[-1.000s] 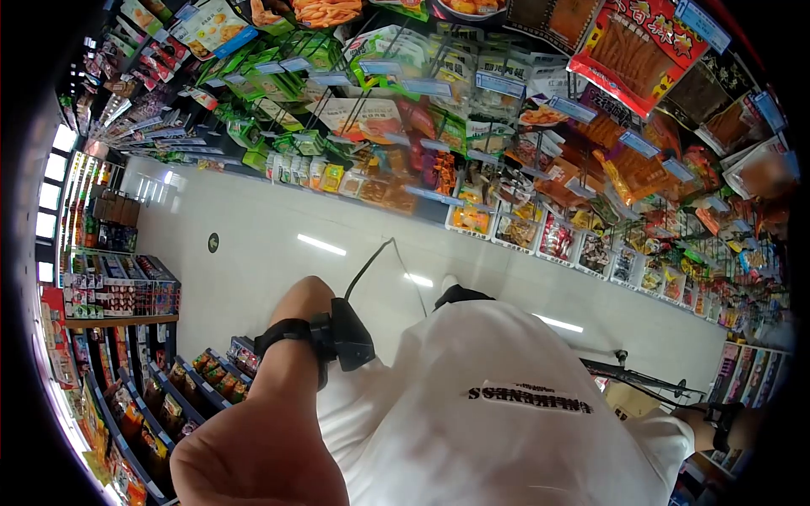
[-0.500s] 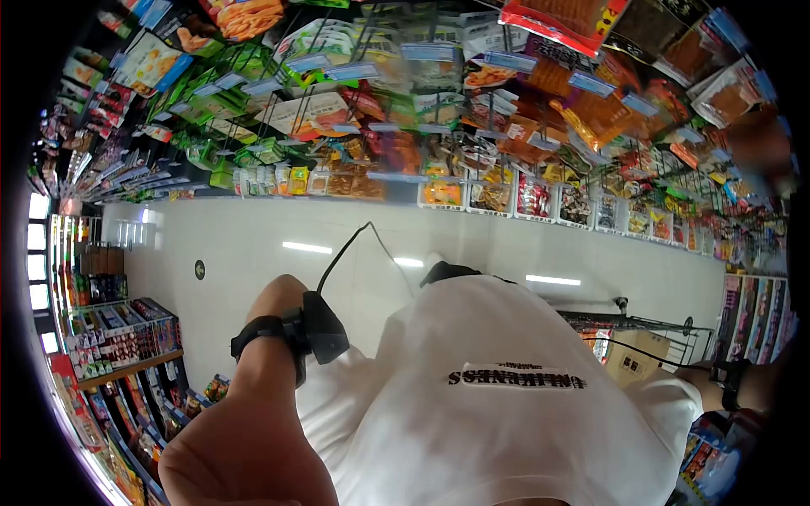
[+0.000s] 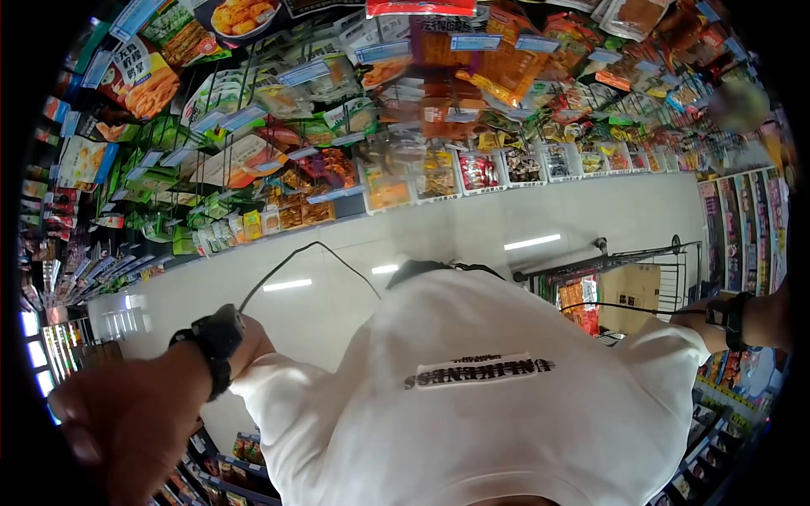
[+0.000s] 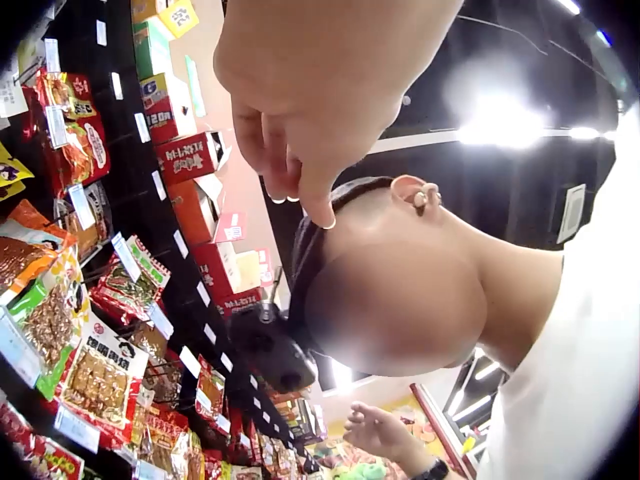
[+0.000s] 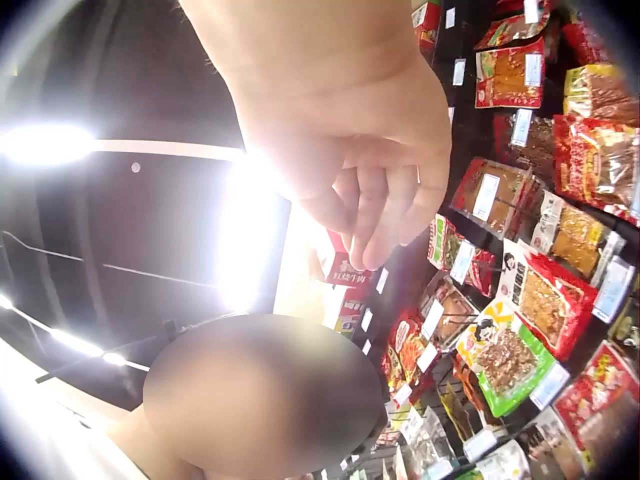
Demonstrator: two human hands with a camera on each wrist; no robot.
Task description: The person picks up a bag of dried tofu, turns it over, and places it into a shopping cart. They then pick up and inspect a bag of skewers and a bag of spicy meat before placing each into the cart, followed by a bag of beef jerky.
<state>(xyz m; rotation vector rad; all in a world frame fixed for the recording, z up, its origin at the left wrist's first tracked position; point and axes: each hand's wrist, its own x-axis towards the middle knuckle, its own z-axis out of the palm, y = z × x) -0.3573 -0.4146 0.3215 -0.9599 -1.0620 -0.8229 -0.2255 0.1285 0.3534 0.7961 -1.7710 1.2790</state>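
Observation:
My left hand (image 3: 126, 413) is raised at the lower left of the head view, a black strap and camera on its wrist. In the left wrist view the same hand (image 4: 310, 110) has loosely bent fingers with nothing in them, and its fingertips overlap the head behind. My right hand (image 5: 370, 150) is also raised, fingers loosely curled and holding nothing, with shelf packets beyond it. At the right edge of the head view only the strapped right wrist (image 3: 730, 320) and a dark-rimmed part of the hand show.
A long rack of hanging snack packets (image 3: 236, 160) runs ahead, with white bins (image 3: 523, 169) along its foot. A wire cart (image 3: 683, 278) holding a cardboard box (image 3: 633, 291) stands at the right. A black cable (image 3: 278, 266) loops from the left wrist over the pale floor (image 3: 439, 228).
The head view has turned right, so the rack slides left and more of the cart shows. My left hand has swung outward to the left, and its fingers now show.

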